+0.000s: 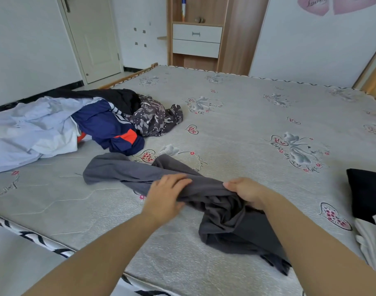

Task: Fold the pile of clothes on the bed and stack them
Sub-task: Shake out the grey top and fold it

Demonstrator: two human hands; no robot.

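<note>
A crumpled dark grey garment [221,216] lies across the front middle of the bed [246,116], one end stretching left and the other bunched near the front edge. My left hand [165,195] grips a fold of it, fingers curled over the cloth. My right hand [246,192] grips the same fold a little to the right, thumb on top. A pile of unfolded clothes [76,122] sits at the back left: pale blue and white pieces, a navy item with orange, a black one and a patterned grey one.
A folded black item [366,193] lies at the right edge with a white garment [372,240] just in front of it. The bed's front edge runs below my arms. A door, a wall and a wooden cabinet stand behind the bed.
</note>
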